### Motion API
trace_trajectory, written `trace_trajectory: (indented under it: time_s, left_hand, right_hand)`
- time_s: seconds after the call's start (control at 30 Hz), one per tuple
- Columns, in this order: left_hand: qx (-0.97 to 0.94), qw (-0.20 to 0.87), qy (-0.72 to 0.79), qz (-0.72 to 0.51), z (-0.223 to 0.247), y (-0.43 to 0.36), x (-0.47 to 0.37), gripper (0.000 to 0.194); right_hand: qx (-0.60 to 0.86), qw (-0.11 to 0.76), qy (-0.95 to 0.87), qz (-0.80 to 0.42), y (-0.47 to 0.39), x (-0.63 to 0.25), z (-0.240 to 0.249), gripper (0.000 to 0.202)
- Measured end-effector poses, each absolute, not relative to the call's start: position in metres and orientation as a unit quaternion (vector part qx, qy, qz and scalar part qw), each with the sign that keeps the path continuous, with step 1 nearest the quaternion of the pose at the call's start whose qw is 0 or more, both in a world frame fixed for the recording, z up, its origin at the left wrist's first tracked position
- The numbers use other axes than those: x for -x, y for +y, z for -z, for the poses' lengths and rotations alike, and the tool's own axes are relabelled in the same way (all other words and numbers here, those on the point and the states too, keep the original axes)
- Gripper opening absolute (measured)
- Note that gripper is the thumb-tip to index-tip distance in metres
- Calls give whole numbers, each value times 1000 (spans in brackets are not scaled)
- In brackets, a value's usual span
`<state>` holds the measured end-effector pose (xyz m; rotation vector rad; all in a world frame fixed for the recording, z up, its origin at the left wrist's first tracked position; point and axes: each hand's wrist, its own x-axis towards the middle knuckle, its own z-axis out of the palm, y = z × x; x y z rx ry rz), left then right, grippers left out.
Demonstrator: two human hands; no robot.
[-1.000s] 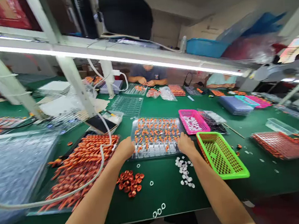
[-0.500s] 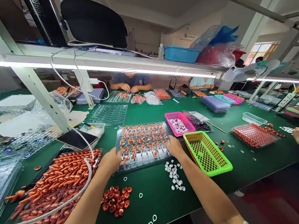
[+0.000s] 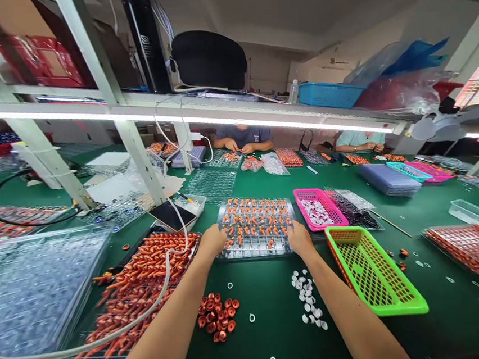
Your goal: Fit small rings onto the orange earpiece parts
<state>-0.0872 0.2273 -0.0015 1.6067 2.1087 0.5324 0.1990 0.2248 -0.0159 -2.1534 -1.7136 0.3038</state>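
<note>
Now you've edged the tray (image 3: 250, 250) farther off, left hand (image 3: 214, 240) and right hand (image 3: 300, 238) gripping its sides near the pink basket (image 3: 303, 213); more table (image 3: 271, 295) separates it from the caps (image 3: 306, 296), front row part-filled.

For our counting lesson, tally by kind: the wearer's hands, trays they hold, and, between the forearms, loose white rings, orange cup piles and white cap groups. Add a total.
Hands, left hand and right hand: 2
Held clear tray: 1
Loose white rings: 5
Orange cup pile: 1
White cap group: 1
Total: 10
</note>
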Motion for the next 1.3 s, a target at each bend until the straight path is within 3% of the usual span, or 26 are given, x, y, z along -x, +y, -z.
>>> trace_trajectory:
  time_s: [0.47,0.87,1.3]
  left_hand:
    - [-533,228,765,-280,0,235,83,35]
    - [-504,236,733,-392,-19,216,88,36]
    - [-458,409,611,-499,-59,117,92,63]
  right_hand:
    - [771,219,-592,-86,236,-193,8,35]
    - [743,294,-592,-104,223,-197,-10,52]
    - [718,327,-601,-129,161,-269,-68,48]
